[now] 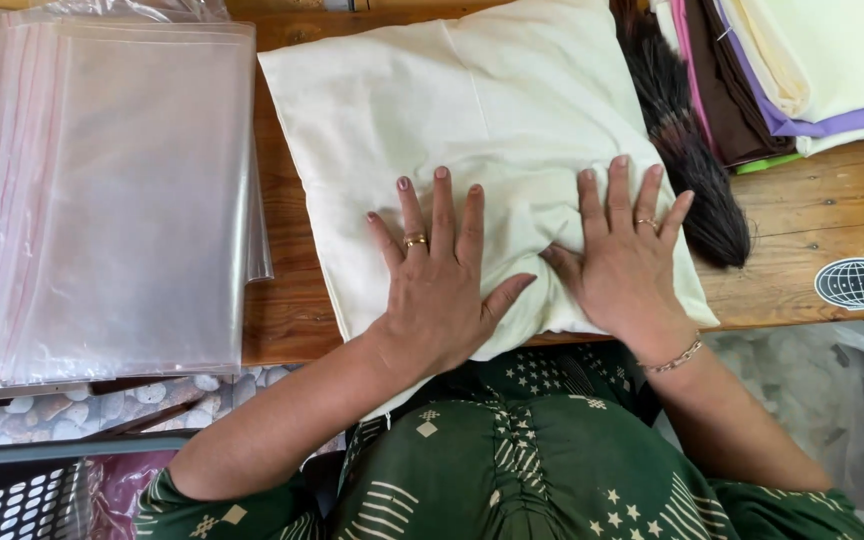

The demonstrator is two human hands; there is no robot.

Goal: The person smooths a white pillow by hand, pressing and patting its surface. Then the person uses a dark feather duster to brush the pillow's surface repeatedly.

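Both hands, left hand (439, 283) and right hand (624, 262), press flat with fingers spread on the cream pillow (472, 110); its near edge overhangs the worktop (802, 240), so uneven pressure could tip it lapward.

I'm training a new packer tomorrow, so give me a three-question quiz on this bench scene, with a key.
1. True or false: both hands lie flat, palms down, on the cream cushion cover.
2. What lies on the table beside the left hand? A) a stack of clear plastic bags B) a pair of scissors C) a roll of tape
3. Name the dark thing lying just beyond the right hand.

Key
1. True: fingers spread, nothing gripped.
2. A: the stack of clear plastic bags covers the left end of the wooden table.
3. A dark bristle brush, between the cover and the pile of folded fabrics.
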